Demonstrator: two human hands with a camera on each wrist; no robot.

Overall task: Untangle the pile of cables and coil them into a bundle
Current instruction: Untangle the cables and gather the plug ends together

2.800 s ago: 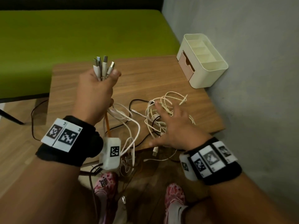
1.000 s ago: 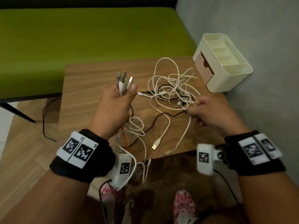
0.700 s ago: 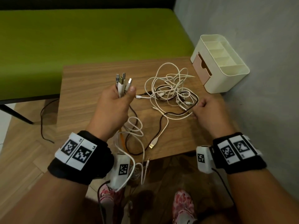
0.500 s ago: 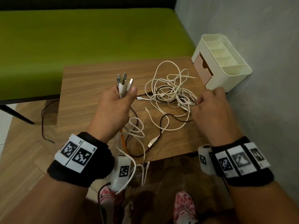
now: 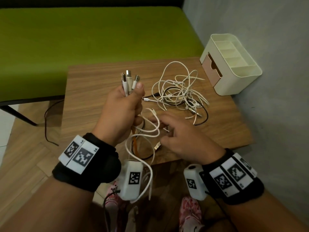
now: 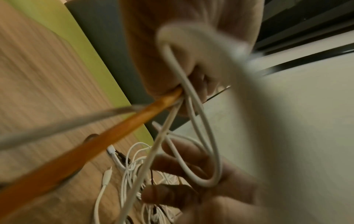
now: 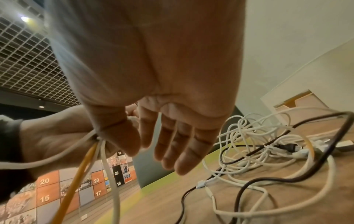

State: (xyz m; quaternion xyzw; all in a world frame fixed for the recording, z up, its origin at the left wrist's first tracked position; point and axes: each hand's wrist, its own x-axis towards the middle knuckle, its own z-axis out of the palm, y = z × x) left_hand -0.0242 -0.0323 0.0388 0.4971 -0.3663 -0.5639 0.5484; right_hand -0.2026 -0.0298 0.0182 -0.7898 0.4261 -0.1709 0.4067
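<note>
Wood-grain table [image 5: 93, 104] stands against a grey wall beside a green bench [image 5: 83, 39], with a cream desk organiser [image 5: 234, 74] at its far right corner. Raised above the table, the left hand [image 5: 120, 113] is fisted around a bunch of cable ends [image 5: 128, 81], plugs pointing up; white and orange cords trail down from it. Just beside it, the right hand [image 5: 182, 136] hovers palm down with fingers [image 7: 172, 145] relaxed and spread among the hanging loops. A tangled cable pile [image 5: 180, 96] lies on the table beyond.

Left hand [image 5: 120, 111] grips cable ends [image 5: 128, 82]; tangle [image 5: 180, 96] on table [image 5: 93, 91].
</note>
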